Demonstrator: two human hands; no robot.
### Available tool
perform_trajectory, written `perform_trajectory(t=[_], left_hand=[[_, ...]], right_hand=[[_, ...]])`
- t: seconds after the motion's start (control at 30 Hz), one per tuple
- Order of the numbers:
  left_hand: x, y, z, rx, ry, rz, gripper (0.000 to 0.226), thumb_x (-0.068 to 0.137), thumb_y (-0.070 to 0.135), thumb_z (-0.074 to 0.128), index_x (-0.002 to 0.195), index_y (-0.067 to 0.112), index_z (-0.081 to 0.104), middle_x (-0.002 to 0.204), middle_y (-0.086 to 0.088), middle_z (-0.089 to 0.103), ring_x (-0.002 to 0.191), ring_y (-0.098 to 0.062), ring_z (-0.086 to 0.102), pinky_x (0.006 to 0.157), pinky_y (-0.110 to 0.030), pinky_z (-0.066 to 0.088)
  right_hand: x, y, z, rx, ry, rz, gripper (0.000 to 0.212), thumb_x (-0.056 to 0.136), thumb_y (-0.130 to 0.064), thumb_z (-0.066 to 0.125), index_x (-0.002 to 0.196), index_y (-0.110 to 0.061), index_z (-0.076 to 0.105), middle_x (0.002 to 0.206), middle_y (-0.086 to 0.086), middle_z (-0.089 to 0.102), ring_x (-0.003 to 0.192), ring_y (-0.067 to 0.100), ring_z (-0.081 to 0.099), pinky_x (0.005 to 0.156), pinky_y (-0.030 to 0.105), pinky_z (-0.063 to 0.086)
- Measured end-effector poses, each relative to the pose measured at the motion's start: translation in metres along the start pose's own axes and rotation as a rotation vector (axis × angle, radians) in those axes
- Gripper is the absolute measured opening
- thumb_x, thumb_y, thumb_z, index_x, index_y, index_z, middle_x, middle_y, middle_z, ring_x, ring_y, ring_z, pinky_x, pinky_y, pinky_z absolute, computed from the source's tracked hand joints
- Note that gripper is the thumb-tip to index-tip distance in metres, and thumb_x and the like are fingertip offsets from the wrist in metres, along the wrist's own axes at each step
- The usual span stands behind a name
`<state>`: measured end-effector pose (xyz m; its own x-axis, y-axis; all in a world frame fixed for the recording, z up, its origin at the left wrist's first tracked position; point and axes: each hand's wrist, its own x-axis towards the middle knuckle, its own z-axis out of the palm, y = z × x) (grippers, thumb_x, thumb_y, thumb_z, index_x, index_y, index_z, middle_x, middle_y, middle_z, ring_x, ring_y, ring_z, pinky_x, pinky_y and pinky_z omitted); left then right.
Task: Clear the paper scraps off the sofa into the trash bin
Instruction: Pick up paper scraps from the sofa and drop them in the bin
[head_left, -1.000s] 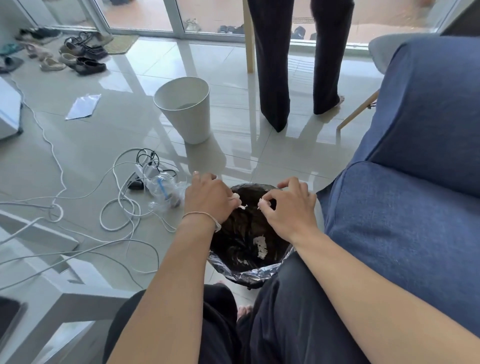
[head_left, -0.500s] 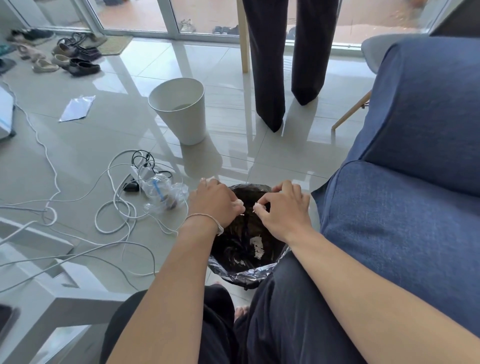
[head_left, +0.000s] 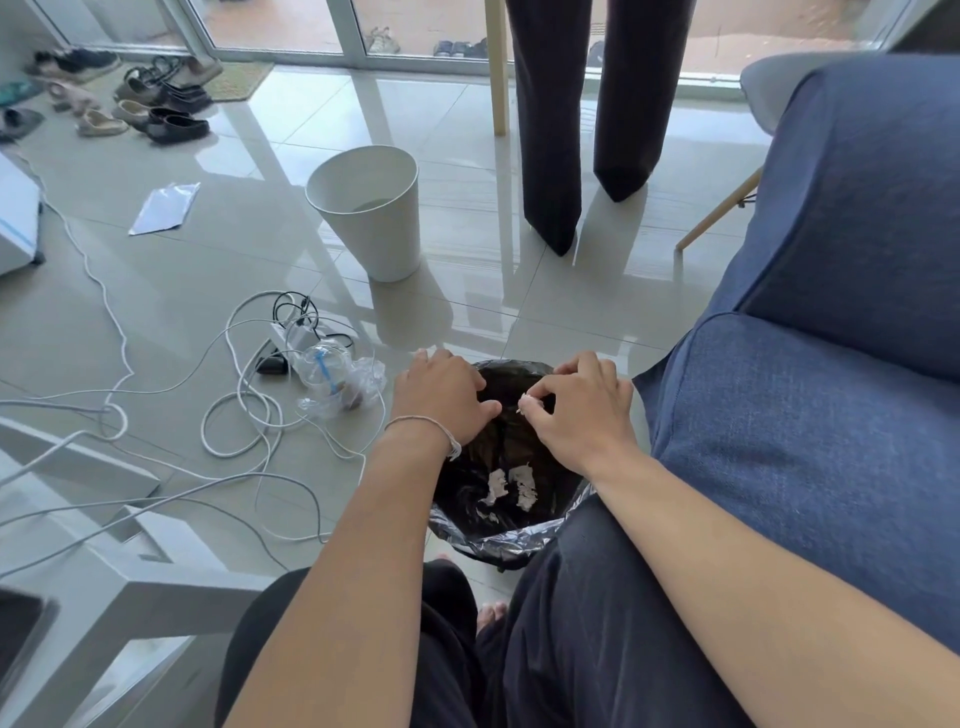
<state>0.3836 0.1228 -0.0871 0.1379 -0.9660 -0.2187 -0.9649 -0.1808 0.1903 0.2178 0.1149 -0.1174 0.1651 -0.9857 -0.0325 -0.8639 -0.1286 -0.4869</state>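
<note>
Pale glossy tiled floor, filling upper and left frame.
Blue fabric sofa, right side of frame, seat and back cushions.
Trash bin lined with a black bag, lower centre, just beside the sofa's front edge, mouth open upward.
White empty bucket, upright, upper centre, well apart from the bin.
Tangle of white cables, left of centre, around a power strip.
Crumpled clear plastic cup with blue straw, lying just left of the bin.
Row of shoes, upper left.
Left hand, over the bin's left rim, thin cord at the wrist, fingers curled loosely inward; contents, if any, cannot tell.
Right hand, over the bin's right rim, thumb and forefinger pinched narrow on a small paper scrap above the bin mouth.
Paper scraps, white, torn, lying inside the bag near the bottom.
</note>
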Motion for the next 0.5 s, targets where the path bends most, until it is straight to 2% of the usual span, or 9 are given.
perform_trajectory(t=[0.27,0.4,0.5], left_hand=[[-0.0006,0.0006,-0.0012,-0.011,-0.015,0.0,0.038,0.086,0.047,0.063,0.121,0.032,0.068,0.144,-0.007,0.051,0.144,-0.032,0.03,0.114,-0.047,0.032],[-0.0026,0.0008,-0.0031,-0.028,-0.004,0.016,0.04,0.086,0.048,0.063,0.122,0.031,0.067,0.133,-0.005,0.058,0.134,-0.026,0.044,0.106,-0.045,0.041],[-0.0045,0.003,-0.0053,-0.032,-0.008,0.027,0.042,0.088,0.047,0.061,0.126,0.028,0.065,0.133,-0.002,0.06,0.128,-0.024,0.051,0.103,-0.044,0.044]], right_hand=[[0.0013,0.0003,0.0013,0.018,0.011,-0.025,0.024,0.094,-0.049,0.058,0.102,-0.036,0.077,0.114,-0.006,0.05,0.119,0.021,0.042,0.1,0.036,0.029],[0.001,0.0008,0.0018,0.035,-0.001,-0.029,0.025,0.095,-0.048,0.058,0.106,-0.036,0.077,0.115,-0.005,0.051,0.12,0.021,0.042,0.102,0.037,0.029],[0.0009,0.0014,0.0018,0.058,-0.007,-0.026,0.028,0.094,-0.048,0.059,0.11,-0.035,0.077,0.119,-0.005,0.053,0.122,0.021,0.041,0.103,0.038,0.029]])
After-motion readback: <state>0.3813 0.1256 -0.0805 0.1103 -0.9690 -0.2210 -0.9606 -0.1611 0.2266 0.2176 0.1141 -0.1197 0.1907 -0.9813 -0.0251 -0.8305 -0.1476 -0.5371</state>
